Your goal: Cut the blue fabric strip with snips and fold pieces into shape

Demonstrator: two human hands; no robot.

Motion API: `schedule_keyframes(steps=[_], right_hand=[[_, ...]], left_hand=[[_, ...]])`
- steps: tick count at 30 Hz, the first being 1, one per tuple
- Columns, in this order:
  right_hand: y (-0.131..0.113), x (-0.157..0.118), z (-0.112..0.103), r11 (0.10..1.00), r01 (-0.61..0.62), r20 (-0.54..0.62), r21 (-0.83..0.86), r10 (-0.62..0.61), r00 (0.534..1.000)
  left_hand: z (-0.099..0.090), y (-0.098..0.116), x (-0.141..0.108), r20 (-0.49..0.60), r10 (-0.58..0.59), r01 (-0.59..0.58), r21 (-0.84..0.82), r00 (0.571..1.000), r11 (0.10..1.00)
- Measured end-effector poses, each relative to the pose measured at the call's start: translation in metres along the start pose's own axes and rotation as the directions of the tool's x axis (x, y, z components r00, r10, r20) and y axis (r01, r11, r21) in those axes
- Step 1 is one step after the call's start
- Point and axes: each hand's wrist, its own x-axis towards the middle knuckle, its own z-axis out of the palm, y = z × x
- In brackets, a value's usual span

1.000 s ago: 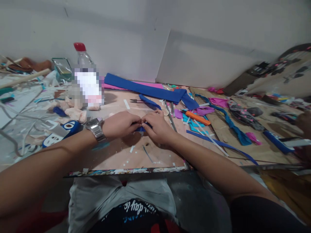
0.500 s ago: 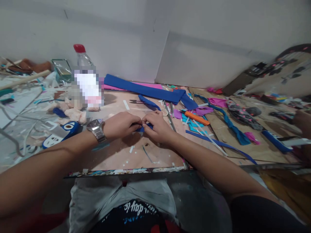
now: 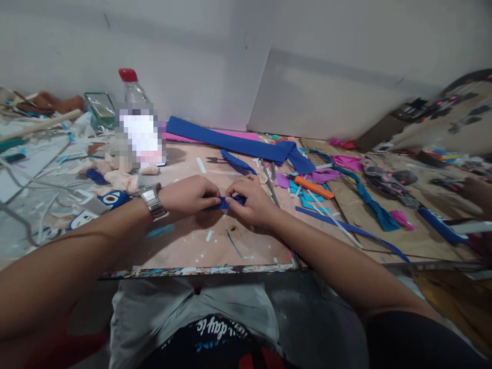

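A small piece of blue fabric (image 3: 222,203) is pinched between my two hands, just above the tabletop. My left hand (image 3: 189,196), with a metal watch (image 3: 152,201) on its wrist, grips the piece's left end between thumb and fingers. My right hand (image 3: 249,201) holds the other end, its fingers bent over the cloth and hiding part of it. Behind the hands lie dark thread snips (image 3: 216,160) and a folded blue strip (image 3: 237,163). A long blue fabric band (image 3: 226,142) stretches along the back of the table.
An orange utility knife (image 3: 313,187) lies right of my hands among pink and turquoise scraps. At left are a phone (image 3: 142,136) before a red-capped bottle (image 3: 128,76), and a blue-white power strip (image 3: 82,218) with cables. Another person's hand (image 3: 478,192) is at the far right.
My left hand has shifted slightly left, away from my right hand, so more of the blue fabric shows between them. The right hand stays nearly in place.
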Motion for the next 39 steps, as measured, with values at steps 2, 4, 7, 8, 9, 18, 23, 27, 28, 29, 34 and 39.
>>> schedule_keyframes(steps=[2,4,7,8,9,18,23,27,28,29,34,39], right_hand=[[-0.0004,-0.0001,-0.0003,1.0,0.012,0.017,0.016,-0.012,1.0],[-0.0006,0.0001,-0.0005,0.999,0.035,0.021,0.019,-0.035,0.999],[-0.0008,0.0006,-0.0009,0.999,0.043,-0.002,0.004,-0.043,0.999],[-0.0008,0.0007,-0.001,0.999,0.038,-0.008,0.0,-0.038,0.999],[-0.0007,0.0008,-0.0011,0.999,0.036,-0.01,-0.001,-0.036,0.999],[0.0015,0.0004,0.001,0.997,0.072,-0.061,0.041,-0.07,0.996],[0.0012,0.0006,-0.0005,0.991,0.119,-0.067,0.06,-0.115,0.991],[0.0007,0.0006,-0.0015,0.989,0.142,-0.084,0.044,-0.138,0.987],[0.0006,0.0005,-0.0016,0.988,0.15,-0.087,0.034,-0.147,0.985],[0.0006,0.0004,-0.0015,0.987,0.158,-0.091,0.023,-0.155,0.984],[0.0013,-0.0006,0.0001,0.988,0.156,-0.127,-0.019,-0.157,0.979],[0.0001,-0.0008,0.0003,0.989,0.148,-0.139,-0.016,-0.149,0.979]], left_hand=[[0.0,0.0003,0.0,0.008,-0.002,0.002,-0.008,1.0,1.0],[0.0001,0.0012,-0.0001,0.021,0.0,0.0,-0.013,1.0,1.0],[-0.0007,0.0017,0.0,0.035,-0.009,0.01,-0.033,0.999,0.999],[-0.0012,0.0014,0.0001,0.042,-0.018,0.02,-0.044,0.999,0.999],[-0.0018,0.001,0.0001,0.05,-0.028,0.03,-0.055,0.998,0.998],[-0.0024,0.0005,-0.0001,0.179,-0.104,0.166,-0.373,0.978,0.913],[-0.0031,0.0032,-0.0012,0.301,-0.135,0.301,-0.618,0.944,0.726],[-0.0038,0.0029,-0.0011,0.314,-0.128,0.318,-0.685,0.941,0.656],[-0.0038,0.0027,-0.001,0.311,-0.13,0.318,-0.693,0.942,0.648],[-0.0039,0.0027,-0.001,0.306,-0.133,0.317,-0.698,0.943,0.642],[-0.0044,0.0035,-0.0017,0.303,-0.123,0.305,-0.684,0.945,0.662],[-0.0039,0.0029,-0.0016,0.327,-0.112,0.316,-0.679,0.938,0.663]])
